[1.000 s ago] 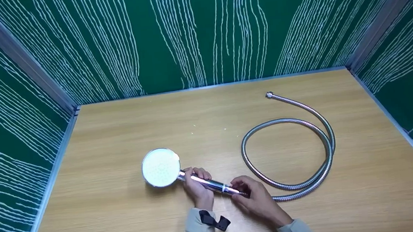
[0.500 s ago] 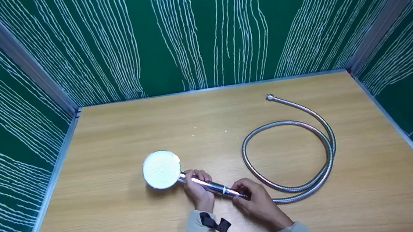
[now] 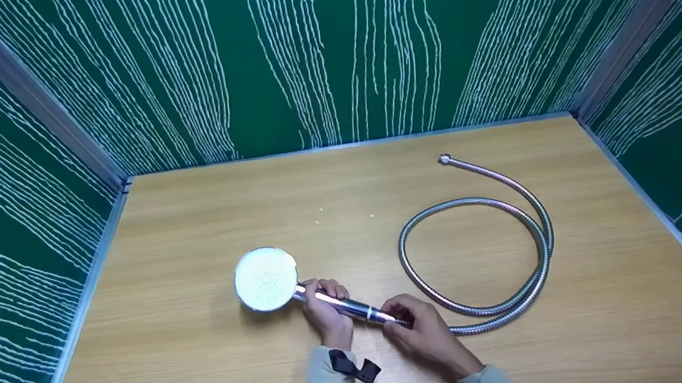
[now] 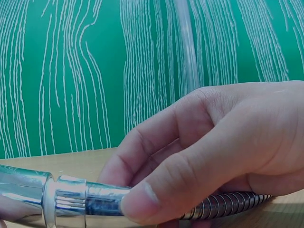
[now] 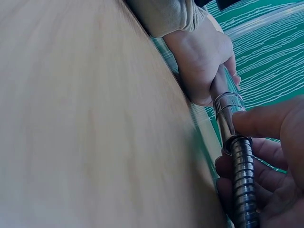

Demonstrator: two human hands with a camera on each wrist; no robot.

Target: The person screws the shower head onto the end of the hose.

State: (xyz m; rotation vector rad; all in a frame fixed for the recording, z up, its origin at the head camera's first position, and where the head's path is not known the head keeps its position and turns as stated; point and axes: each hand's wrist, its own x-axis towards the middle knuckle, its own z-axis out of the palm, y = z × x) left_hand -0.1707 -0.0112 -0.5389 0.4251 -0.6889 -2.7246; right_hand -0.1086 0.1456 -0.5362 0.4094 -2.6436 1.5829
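My left hand (image 3: 329, 317) grips the chrome handle of a shower head (image 3: 266, 279), whose round white face points up toward the head camera. At the handle's lower end, my right hand (image 3: 425, 331) pinches the smooth metal connector of a coiled shower hose (image 3: 469, 199) between thumb and fingers. In the left wrist view the connector (image 4: 102, 198) meets the handle at a pale ring, and the ribbed hose (image 4: 232, 205) runs out behind the thumb. The right wrist view shows handle, connector and hose (image 5: 243, 183) in one line, with the left hand (image 5: 202, 61) farther up.
The hose loops over the right side of the wooden table (image 3: 197, 215), its free end nut (image 3: 445, 158) lying toward the back. Green walls (image 3: 270, 69) with white wavy lines enclose the table at the back and sides. A few tiny white specks dot the middle.
Hardly anything differs: both hands keep their hold on the handle and connector, and the whole head view shifts only slightly.
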